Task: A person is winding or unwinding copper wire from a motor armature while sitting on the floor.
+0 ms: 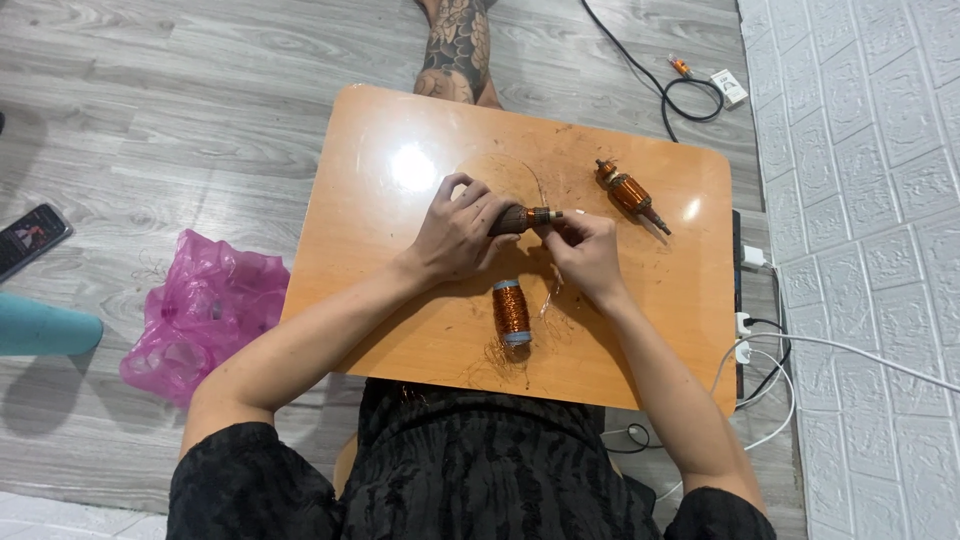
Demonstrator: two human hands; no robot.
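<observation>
Middle of the frame: the left hand [457,235] was wrapped snug around a small brown motor armature with a metal shaft [522,218], while the right hand [585,250] pinched at the shaft end, fingertips closed on what looked like fine wire. Looked like the winding step; the next bit would want steady tension. A copper wire spool [511,312] lay just below the hands, and a second copper-wound armature [630,194] sat upper right on the scuffed orange wooden table [400,300]. Grey plank floor, pink plastic bag [205,310] at left.
</observation>
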